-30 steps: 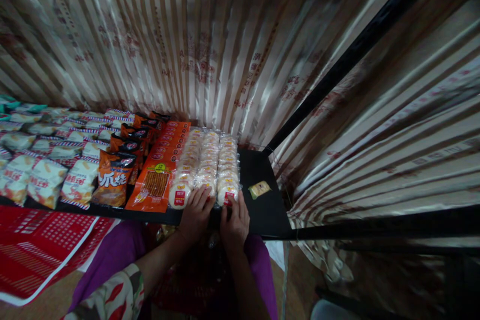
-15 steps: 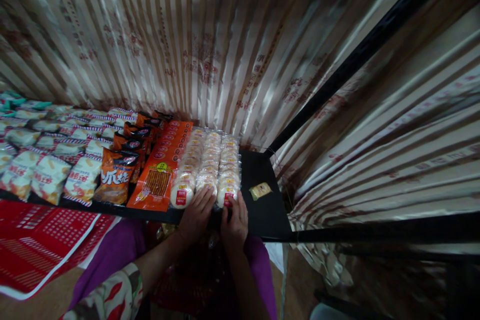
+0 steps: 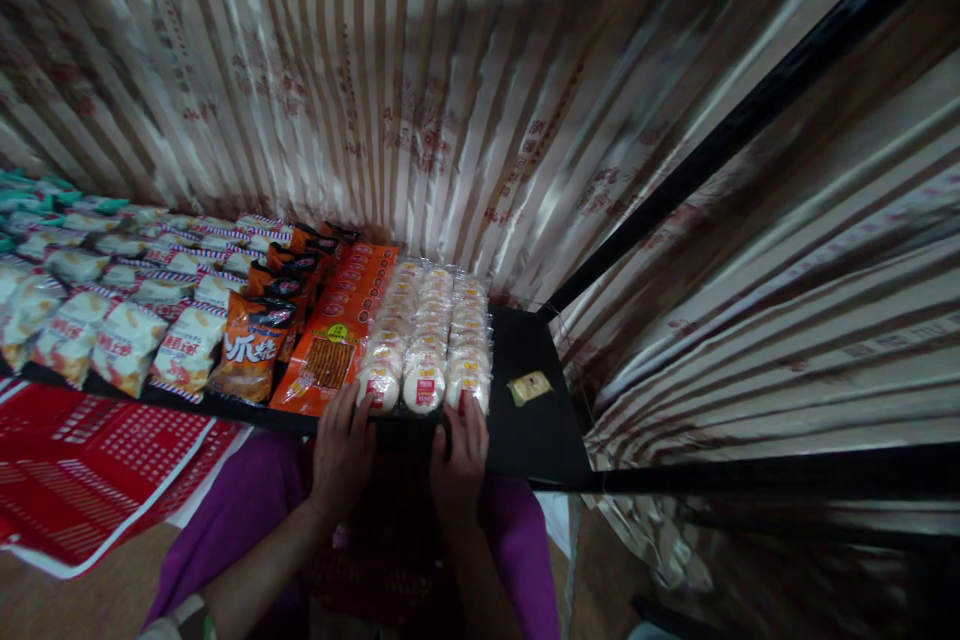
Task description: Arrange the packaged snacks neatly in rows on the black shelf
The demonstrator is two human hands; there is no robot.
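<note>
Three rows of wrapped round crackers (image 3: 429, 335) lie side by side on a black shelf (image 3: 529, 445), running from its near edge to the far side; towards the far end the single pieces blur together under shiny wrap. The left hand (image 3: 343, 460) is loose and unclenched, its fingertips at the near left corner of the left row, beside an orange packet (image 3: 330, 345); whether it presses on either is hard to tell. The right hand (image 3: 457, 460) is also relaxed, thumb apart, its fingertips covering part of the right row's near cracker. The middle row's near cracker shows whole.

Left of the orange packet stand orange bags (image 3: 251, 350), mostly hidden behind the nearest one, then white bags (image 3: 129, 345), cut off at the left edge. A small yellow packet (image 3: 530, 388) lies alone to the right, its print illegible. Below left, a red basket (image 3: 112, 450) is cut off too.
</note>
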